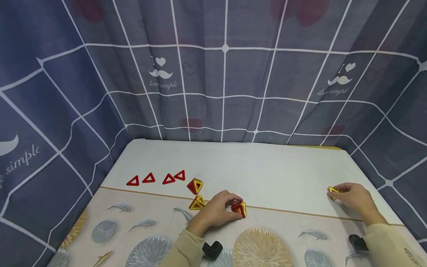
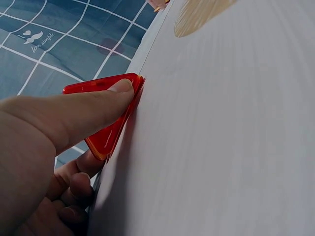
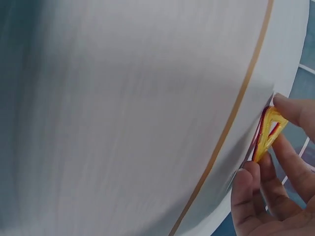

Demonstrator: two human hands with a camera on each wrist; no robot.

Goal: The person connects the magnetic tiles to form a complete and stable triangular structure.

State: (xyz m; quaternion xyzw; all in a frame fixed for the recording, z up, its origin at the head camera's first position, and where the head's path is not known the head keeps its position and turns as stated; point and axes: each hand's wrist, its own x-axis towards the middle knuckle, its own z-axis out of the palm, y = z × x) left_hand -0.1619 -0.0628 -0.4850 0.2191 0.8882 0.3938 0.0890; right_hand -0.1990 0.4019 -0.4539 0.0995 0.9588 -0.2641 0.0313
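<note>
In the head view my left hand [image 1: 215,212] is at the middle front, gripping a red and yellow triangular-sided piece [image 1: 237,207] between thumb and fingers. The left wrist view shows the thumb flat on its red face [image 2: 105,140], with one edge at the tabletop; its far side is hidden. Far to the right, my right hand [image 1: 357,200] pinches a yellow triangle tile [image 1: 331,189]. Seen from the right wrist, that tile [image 3: 261,146] has red along one side and stands tilted near the table surface. Beside my left hand sits a yellow pyramid-like piece [image 1: 193,206], with a red and yellow one [image 1: 191,186] behind it.
Several flat red triangle tiles [image 1: 148,181] lie in a row at the left of the white table cover [image 1: 267,167]. A brown line crosses the cover, with a shell-and-fish print in front. Blue-grey checked curtains [image 1: 207,74] enclose the back and sides.
</note>
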